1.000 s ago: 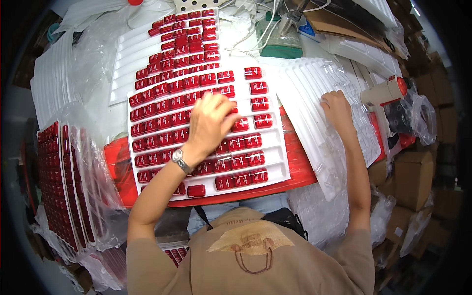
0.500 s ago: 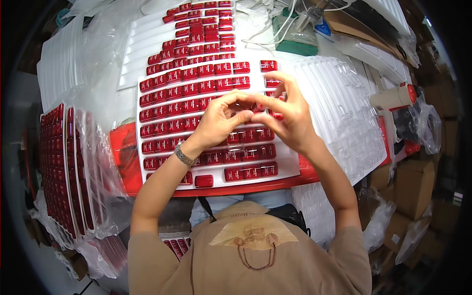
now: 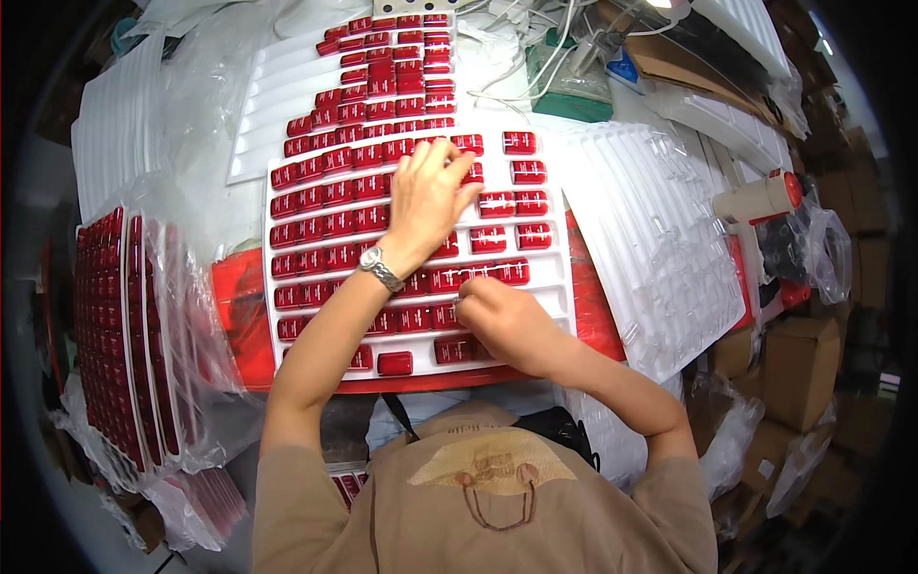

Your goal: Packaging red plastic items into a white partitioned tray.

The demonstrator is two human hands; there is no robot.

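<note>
A white plastic tray (image 3: 557,277) with rows of small red rectangular parts (image 3: 325,228) lies in front of me on a red surface (image 3: 239,316). My left hand (image 3: 427,196), with a watch on the wrist, rests flat on the parts in the tray's upper middle, fingers spread. My right hand (image 3: 502,320) is lower, its fingers curled and pressing on red parts in the tray's lower rows; whether it pinches one I cannot tell. A single red part (image 3: 394,364) sits alone in the bottom row.
A second partly filled white tray (image 3: 277,105) lies behind. Empty clear trays (image 3: 660,230) stack at the right. Bagged trays of red parts (image 3: 115,335) stand at the left. Cardboard boxes (image 3: 803,373), a white and red tool (image 3: 760,199) and cables (image 3: 555,57) sit around.
Both hands were together over the tray's upper right. The left hand has since moved up and flattened on the parts, and the right hand dropped to the lower rows.
</note>
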